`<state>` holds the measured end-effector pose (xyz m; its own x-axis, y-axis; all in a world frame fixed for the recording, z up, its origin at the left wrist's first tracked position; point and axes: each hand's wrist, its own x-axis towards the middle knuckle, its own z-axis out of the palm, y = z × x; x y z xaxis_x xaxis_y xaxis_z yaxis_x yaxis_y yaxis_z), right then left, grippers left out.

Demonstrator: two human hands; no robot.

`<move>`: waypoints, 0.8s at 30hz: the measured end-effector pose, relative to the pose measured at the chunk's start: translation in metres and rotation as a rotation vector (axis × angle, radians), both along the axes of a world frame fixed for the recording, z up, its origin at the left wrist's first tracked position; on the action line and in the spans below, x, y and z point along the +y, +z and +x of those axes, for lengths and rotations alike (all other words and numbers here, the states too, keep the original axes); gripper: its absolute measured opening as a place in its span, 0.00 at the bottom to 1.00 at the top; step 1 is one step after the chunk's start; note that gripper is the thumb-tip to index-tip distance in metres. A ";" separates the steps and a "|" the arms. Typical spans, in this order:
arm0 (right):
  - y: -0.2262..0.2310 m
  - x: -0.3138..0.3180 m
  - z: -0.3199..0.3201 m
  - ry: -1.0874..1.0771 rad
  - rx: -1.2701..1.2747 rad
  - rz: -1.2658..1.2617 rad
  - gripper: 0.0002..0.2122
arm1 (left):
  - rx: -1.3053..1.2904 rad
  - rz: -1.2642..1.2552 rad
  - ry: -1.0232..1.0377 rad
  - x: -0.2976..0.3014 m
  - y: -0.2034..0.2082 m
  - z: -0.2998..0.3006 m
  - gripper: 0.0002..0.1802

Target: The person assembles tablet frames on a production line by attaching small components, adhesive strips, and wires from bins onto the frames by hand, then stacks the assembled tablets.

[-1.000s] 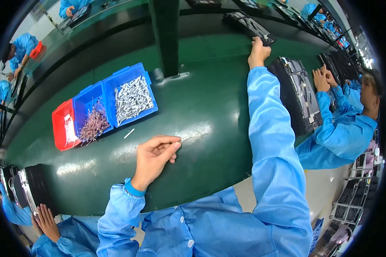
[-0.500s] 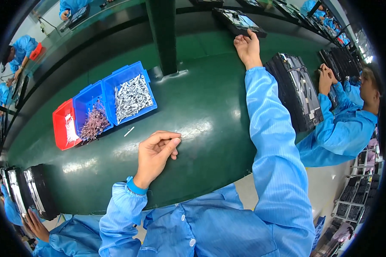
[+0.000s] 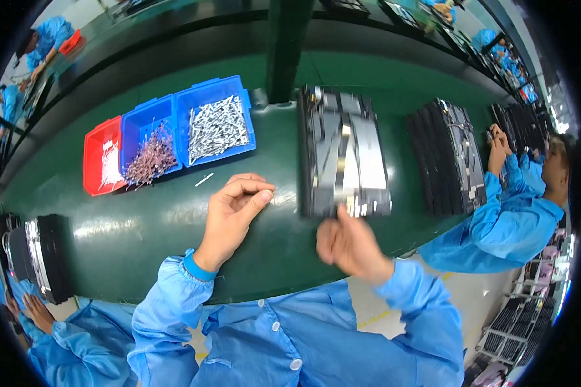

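Note:
My left hand (image 3: 231, 209) is raised over the green table with thumb and forefinger pinched. Whatever is between those fingertips is too small to make out. A flat black electronic device (image 3: 331, 145), its inside exposed with grey plates and ribbon cables, lies in front of me to the right of that hand. My right hand (image 3: 353, 246), blurred by motion, grips the device's near edge, thumb on top and the other fingers curled below. Left of the device, a small white stick-like piece (image 3: 204, 180) lies on the table.
At the left stand a red bin (image 3: 93, 168) of white pieces, a blue bin (image 3: 130, 119) of reddish wired parts and a blue bin (image 3: 248, 122) of silvery white parts. A green post (image 3: 284, 51) rises behind. Black device stacks (image 3: 432, 161) stand right; co-workers sit both sides.
My right hand has come back from the far side toward me, and the black device now lies in front of me. My left hand stays pinched in nearly the same place.

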<state>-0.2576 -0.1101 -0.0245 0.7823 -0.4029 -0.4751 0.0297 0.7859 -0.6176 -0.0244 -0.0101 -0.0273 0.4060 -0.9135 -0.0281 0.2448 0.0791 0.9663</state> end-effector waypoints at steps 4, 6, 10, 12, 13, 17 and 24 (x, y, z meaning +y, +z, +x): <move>-0.001 0.074 -0.039 0.175 -0.016 0.191 0.31 | 0.011 0.036 0.042 0.001 0.009 -0.008 0.08; -0.001 0.089 -0.046 0.361 -0.121 0.343 0.28 | -0.084 0.027 0.071 0.004 0.003 -0.019 0.08; 0.032 0.090 -0.041 0.576 0.007 0.337 0.25 | -0.233 0.049 0.144 0.013 -0.002 -0.041 0.07; 0.056 0.067 -0.042 0.577 -0.039 0.022 0.24 | -0.330 0.070 0.190 0.017 -0.001 -0.047 0.07; 0.066 0.053 -0.042 0.572 -0.084 -0.291 0.24 | -0.331 0.069 0.199 0.018 -0.001 -0.049 0.07; 0.059 -0.003 -0.022 -0.074 0.685 -1.398 0.25 | -0.317 0.047 0.232 0.019 0.002 -0.057 0.07; 0.030 -0.003 0.011 -0.031 0.744 -1.502 0.26 | -0.357 0.059 0.308 0.028 0.006 -0.071 0.07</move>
<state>-0.2461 -0.1129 0.0052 0.5630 -0.8224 0.0815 -0.5919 -0.4701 -0.6547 -0.0951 0.0182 -0.0215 0.6513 -0.7501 0.1147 -0.1299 0.0387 0.9908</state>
